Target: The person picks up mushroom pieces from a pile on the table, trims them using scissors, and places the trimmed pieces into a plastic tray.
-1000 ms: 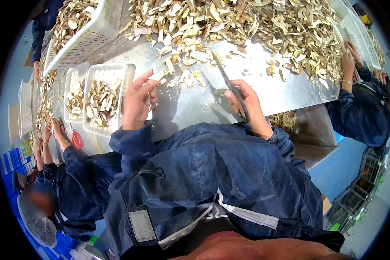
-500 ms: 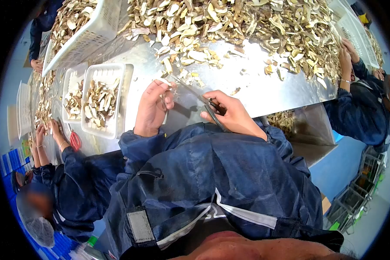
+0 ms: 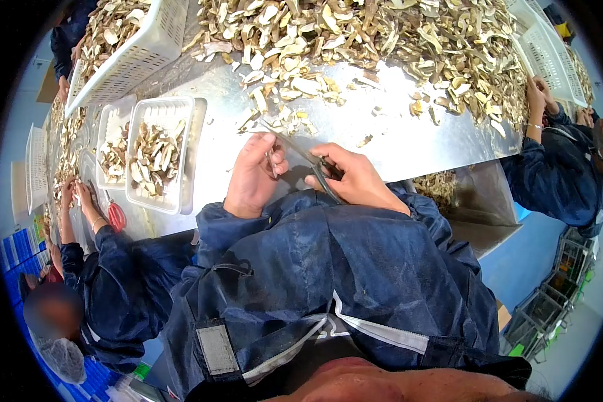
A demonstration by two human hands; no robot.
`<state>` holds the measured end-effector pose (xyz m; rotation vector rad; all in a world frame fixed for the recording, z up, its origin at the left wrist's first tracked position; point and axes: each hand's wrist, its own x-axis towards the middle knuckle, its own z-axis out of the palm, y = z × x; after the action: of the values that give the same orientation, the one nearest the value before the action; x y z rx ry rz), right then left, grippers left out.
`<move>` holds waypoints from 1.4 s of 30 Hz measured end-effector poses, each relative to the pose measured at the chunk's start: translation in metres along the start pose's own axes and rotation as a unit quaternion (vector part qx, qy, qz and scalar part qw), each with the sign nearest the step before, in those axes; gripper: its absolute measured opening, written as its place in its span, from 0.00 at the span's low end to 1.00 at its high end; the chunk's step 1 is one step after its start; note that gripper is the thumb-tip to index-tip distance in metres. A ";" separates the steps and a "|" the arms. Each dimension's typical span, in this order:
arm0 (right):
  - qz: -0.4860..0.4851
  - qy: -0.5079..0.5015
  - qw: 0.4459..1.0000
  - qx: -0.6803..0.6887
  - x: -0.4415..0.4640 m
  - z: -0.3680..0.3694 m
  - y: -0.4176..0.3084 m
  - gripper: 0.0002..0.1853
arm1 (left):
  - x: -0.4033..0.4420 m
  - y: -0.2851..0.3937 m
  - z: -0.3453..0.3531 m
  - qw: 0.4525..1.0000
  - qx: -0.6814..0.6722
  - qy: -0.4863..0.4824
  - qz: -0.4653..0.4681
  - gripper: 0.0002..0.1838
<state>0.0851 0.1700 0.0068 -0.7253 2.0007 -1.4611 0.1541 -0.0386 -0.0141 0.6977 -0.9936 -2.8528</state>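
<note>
My right hand is closed on dark-handled scissors, whose blades point up and left toward my other hand. My left hand has its fingers curled, with thumb and forefinger pinched near the scissor tips; a small pale slice seems to be between them, mostly hidden. Above both hands a large heap of dried mushroom slices covers the metal table. A few loose slices lie just beyond the scissor tips.
Two white plastic trays with slices stand at the left, beside red-handled scissors. A slatted white basket full of slices is at upper left. Co-workers' hands work at the left; another person is at the right, near a basket.
My right hand has moved left and turned the scissors toward my left hand. My left hand has shifted right and down, and the two hands are closer together.
</note>
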 end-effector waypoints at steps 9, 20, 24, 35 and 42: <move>0.063 0.079 0.993 0.052 0.004 -0.003 0.029 0.22 | -0.011 0.093 -0.053 0.902 0.244 0.182 0.308 0.08; 0.047 0.097 0.992 0.065 0.006 -0.003 0.038 0.21 | 0.027 0.067 -0.052 0.542 0.735 0.127 0.387 0.21; 0.047 0.097 0.992 0.064 0.005 -0.004 0.037 0.20 | 0.036 0.044 -0.039 0.521 0.762 0.115 0.367 0.13; 0.041 0.018 0.997 0.067 0.001 -0.005 0.018 0.23 | 0.001 0.049 -0.023 0.916 0.377 0.091 0.099 0.14; 0.044 -0.037 0.997 0.050 0.004 -0.004 0.004 0.25 | -0.009 0.030 -0.020 0.913 0.379 0.025 0.150 0.15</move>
<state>0.0794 0.1708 0.0039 -0.6303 1.8663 -1.4512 0.1672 -0.0720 -0.0064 0.5618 -2.0185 -2.1229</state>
